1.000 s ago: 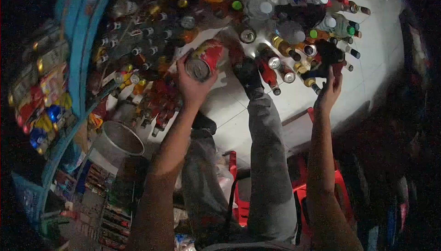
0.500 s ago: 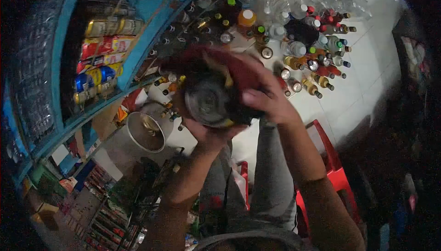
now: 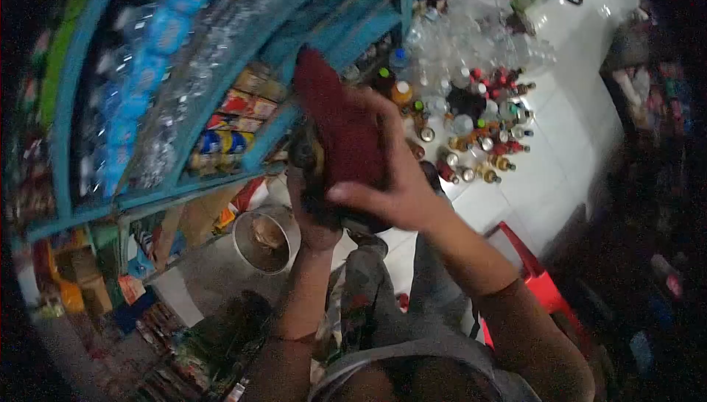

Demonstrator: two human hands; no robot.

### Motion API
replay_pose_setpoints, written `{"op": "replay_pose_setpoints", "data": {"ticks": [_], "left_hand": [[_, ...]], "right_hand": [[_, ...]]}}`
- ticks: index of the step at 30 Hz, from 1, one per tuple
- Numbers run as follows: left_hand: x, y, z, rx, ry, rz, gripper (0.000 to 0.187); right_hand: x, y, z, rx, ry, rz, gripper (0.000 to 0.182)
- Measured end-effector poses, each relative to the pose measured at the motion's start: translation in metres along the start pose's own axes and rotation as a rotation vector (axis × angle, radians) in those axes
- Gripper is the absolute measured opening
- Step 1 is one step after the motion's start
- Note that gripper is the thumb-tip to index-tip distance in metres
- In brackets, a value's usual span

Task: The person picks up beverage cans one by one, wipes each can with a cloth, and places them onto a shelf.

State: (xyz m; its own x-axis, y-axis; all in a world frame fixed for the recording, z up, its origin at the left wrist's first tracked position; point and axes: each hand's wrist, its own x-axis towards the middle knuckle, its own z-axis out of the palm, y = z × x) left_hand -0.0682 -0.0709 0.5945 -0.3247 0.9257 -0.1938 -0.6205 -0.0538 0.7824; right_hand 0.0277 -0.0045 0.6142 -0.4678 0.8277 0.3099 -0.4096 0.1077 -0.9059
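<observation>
A dark bottle (image 3: 303, 155) is held up in front of me, its lower part hidden by my hands and blurred. My left hand (image 3: 318, 227) is wrapped round its underside. Over the bottle lies a dark red cloth (image 3: 353, 140), which my right hand (image 3: 394, 181) presses against it, fingers curled over the cloth's far edge and thumb across its near side.
Many bottles and cans (image 3: 486, 144) stand on the white tiled floor ahead. Blue shelves (image 3: 254, 159) with packed drinks rise at the left. A round metal bin (image 3: 237, 236) sits below them. A red plastic chair (image 3: 541, 288) is at my right.
The view has swung left, showing more shelves. The bottle has turned, so its round base no longer faces me, and the red cloth now covers more of it.
</observation>
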Motion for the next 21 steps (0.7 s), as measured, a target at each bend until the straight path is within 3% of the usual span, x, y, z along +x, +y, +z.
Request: {"op": "replay_pose_setpoints", "data": {"ticks": [1,2,4,7,9,10,11,13,15,17,18,19,21], "left_hand": [[-0.006,0.016,0.005,0.030,0.037,0.010,0.075],[-0.015,0.035,0.007,0.454,-0.066,0.134,0.074],[-0.033,0.055,0.028,0.504,-0.007,0.221,0.073],[-0.042,0.094,0.049,0.709,0.071,0.383,0.070],[-0.043,0.113,0.040,1.507,0.125,0.913,0.066],[-0.046,0.116,0.043,1.451,0.304,0.989,0.061],[-0.046,0.116,0.044,1.452,0.332,0.997,0.061],[-0.045,0.119,0.047,1.087,0.415,0.845,0.055],[-0.058,0.128,0.049,1.152,0.398,0.747,0.048],[-0.070,0.133,0.056,1.349,0.301,0.777,0.051],[-0.080,0.129,0.058,1.289,0.236,0.813,0.065],[-0.088,0.127,0.058,1.280,0.257,0.821,0.065],[-0.102,0.132,0.058,1.191,0.321,0.802,0.080]], "right_hand": [[0.010,-0.020,0.008,0.149,-0.019,0.113,0.074],[0.017,-0.030,0.012,0.147,-0.047,0.087,0.074],[0.023,-0.043,0.018,0.887,-0.168,0.469,0.069],[0.018,-0.061,0.027,0.808,-0.153,0.538,0.063],[0.012,-0.071,0.038,0.740,-0.103,0.619,0.059],[0.012,-0.077,0.046,0.702,-0.078,0.654,0.058],[0.012,-0.085,0.056,0.698,-0.104,0.660,0.058],[0.012,-0.102,0.076,0.645,0.171,0.649,0.058],[0.010,-0.083,0.080,0.691,0.162,0.658,0.056],[0.014,-0.087,0.091,0.645,0.213,0.441,0.055],[0.017,-0.090,0.095,0.716,0.223,0.461,0.051],[0.019,-0.094,0.099,0.707,0.203,0.465,0.051],[0.022,-0.103,0.109,0.522,0.180,0.432,0.047]]}}
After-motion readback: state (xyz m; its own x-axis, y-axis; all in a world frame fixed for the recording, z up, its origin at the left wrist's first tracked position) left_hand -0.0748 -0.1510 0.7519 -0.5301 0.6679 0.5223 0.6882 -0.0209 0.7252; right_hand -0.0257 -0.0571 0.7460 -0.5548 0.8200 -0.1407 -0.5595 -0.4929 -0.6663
